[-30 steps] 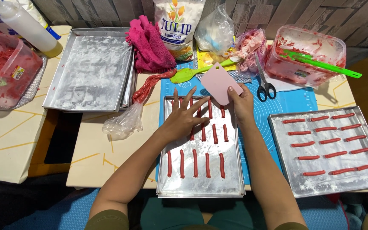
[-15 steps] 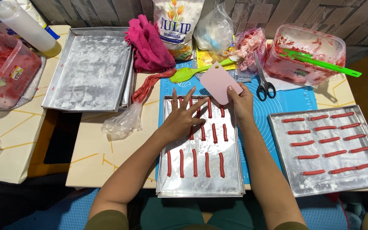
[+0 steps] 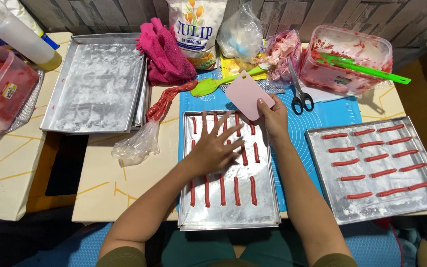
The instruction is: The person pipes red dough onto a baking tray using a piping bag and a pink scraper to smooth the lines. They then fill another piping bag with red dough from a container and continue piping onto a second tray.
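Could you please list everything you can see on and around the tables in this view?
Baking tray: one, silver, front centre, under the hands.
Dough sticks: several, red, in rows on that tray.
Second tray: one, silver, right, with rows of red sticks.
Stacked trays: silver, floured, back left.
Mat: one, blue, under the centre tray.
Scissors: one, black-handled, on the mat.
Cloth: one, pink, back centre.
Piping bag: one, clear with red dough, left of the mat.
Flour bag: one, white, back.
Tub: one, clear, red-smeared, with a green spatula.
Left hand: spread flat on the sticks.
Right hand: holding a pink scraper.
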